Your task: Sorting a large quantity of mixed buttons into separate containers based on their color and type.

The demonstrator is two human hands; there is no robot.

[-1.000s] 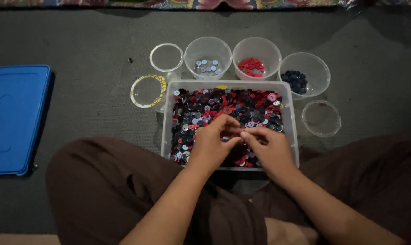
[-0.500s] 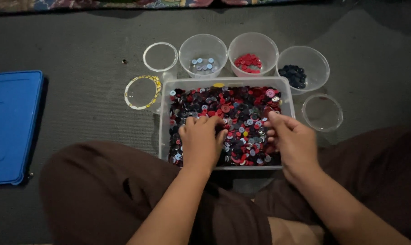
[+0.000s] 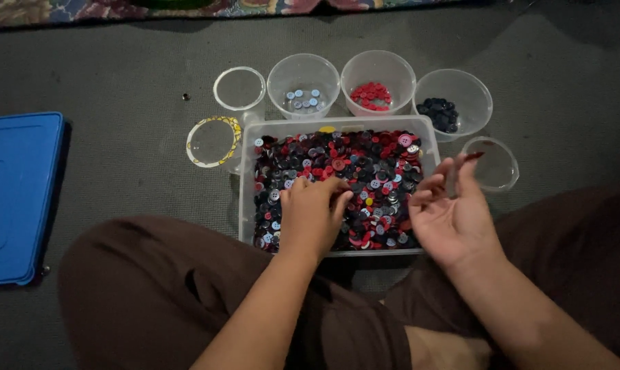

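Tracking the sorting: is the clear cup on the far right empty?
Apparently empty: the clear cup shows only grey floor through its bottom.

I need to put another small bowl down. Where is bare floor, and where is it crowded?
Bare grey floor lies between the blue lid and the yellow-rimmed lid, and right of the dark-button bowl. It is crowded behind the button tray, where three bowls sit close together, and by the right hand near a clear lid.

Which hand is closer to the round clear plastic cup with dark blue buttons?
Right. The right hand is raised just below the round clear plastic cup with dark blue buttons; the left hand rests farther left.
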